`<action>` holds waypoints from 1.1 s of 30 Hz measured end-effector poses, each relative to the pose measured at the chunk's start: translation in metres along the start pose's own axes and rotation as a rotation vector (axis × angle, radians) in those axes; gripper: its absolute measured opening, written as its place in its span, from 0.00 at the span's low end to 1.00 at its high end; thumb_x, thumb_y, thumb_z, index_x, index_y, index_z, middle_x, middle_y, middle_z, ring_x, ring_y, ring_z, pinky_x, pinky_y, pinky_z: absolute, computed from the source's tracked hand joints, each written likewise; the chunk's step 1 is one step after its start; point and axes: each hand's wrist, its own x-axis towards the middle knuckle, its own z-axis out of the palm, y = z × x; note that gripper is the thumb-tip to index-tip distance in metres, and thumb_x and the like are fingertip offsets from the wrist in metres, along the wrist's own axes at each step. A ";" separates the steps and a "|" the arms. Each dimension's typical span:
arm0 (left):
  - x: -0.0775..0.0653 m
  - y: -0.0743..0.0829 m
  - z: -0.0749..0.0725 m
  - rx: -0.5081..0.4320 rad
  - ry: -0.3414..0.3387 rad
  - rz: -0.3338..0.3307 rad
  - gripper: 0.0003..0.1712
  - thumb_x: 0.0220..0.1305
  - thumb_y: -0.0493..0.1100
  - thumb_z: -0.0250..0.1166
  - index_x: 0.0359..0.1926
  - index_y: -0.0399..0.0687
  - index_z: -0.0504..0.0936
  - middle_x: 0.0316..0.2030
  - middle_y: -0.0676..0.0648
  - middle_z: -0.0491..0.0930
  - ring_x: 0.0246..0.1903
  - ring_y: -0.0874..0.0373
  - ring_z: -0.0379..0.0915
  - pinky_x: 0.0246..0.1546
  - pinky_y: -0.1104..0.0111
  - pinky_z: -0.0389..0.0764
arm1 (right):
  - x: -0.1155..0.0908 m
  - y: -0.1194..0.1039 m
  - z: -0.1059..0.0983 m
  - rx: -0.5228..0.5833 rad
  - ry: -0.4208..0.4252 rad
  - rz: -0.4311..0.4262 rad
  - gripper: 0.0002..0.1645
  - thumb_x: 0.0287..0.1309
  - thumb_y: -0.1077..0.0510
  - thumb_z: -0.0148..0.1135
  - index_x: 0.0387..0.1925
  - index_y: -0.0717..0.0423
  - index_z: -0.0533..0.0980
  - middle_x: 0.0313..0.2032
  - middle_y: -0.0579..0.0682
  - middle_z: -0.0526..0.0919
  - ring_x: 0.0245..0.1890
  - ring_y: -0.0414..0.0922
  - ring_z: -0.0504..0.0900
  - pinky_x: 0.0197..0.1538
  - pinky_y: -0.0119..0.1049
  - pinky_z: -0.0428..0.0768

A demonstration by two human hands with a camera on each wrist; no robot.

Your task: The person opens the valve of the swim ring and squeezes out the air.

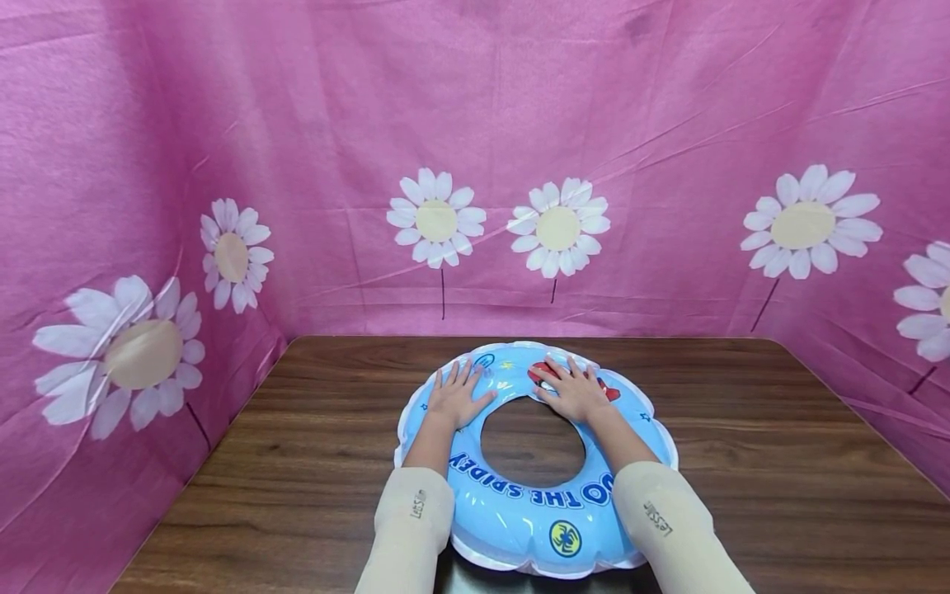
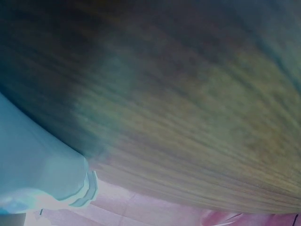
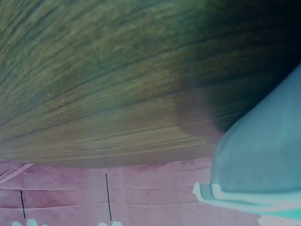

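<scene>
A light blue inflatable swim ring (image 1: 512, 524) with a white scalloped edge, printed letters and a yellow spider badge lies on the wooden table. My left hand (image 1: 454, 399) rests with spread fingers on the ring's left upper part. On the far right part, over a red printed figure, my right hand (image 1: 575, 394) lies flat with its fingers spread. Through the centre hole the table top shows. In the left wrist view, part of the swim ring (image 2: 42, 160) fills the lower left corner. The right wrist view has the ring's side (image 3: 263, 155) at the right; neither hand shows there.
The brown wooden table (image 1: 757, 462) extends on both sides of the ring. Behind it and at the sides hangs a pink cloth (image 1: 497, 124) with large white daisies. Cream sleeves (image 1: 664, 520) cover both forearms.
</scene>
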 end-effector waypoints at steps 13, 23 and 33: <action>0.003 0.003 0.000 -0.005 -0.003 0.018 0.43 0.63 0.72 0.29 0.72 0.57 0.45 0.71 0.52 0.38 0.68 0.52 0.29 0.64 0.53 0.33 | -0.004 0.004 -0.001 0.009 0.006 0.018 0.37 0.63 0.32 0.34 0.68 0.42 0.58 0.69 0.51 0.50 0.67 0.61 0.42 0.60 0.65 0.36; -0.001 -0.005 -0.002 -0.230 0.053 0.029 0.41 0.63 0.70 0.40 0.70 0.53 0.56 0.70 0.49 0.47 0.68 0.50 0.36 0.64 0.52 0.35 | -0.003 0.005 0.002 0.084 0.082 -0.032 0.37 0.62 0.30 0.37 0.67 0.42 0.60 0.69 0.51 0.52 0.67 0.62 0.43 0.60 0.65 0.37; -0.004 -0.018 -0.034 -1.106 0.390 -0.029 0.31 0.66 0.49 0.55 0.62 0.32 0.65 0.61 0.35 0.64 0.62 0.44 0.55 0.61 0.56 0.55 | -0.002 0.019 -0.023 0.359 0.290 -0.161 0.28 0.60 0.46 0.56 0.56 0.59 0.73 0.59 0.61 0.69 0.63 0.65 0.55 0.60 0.63 0.47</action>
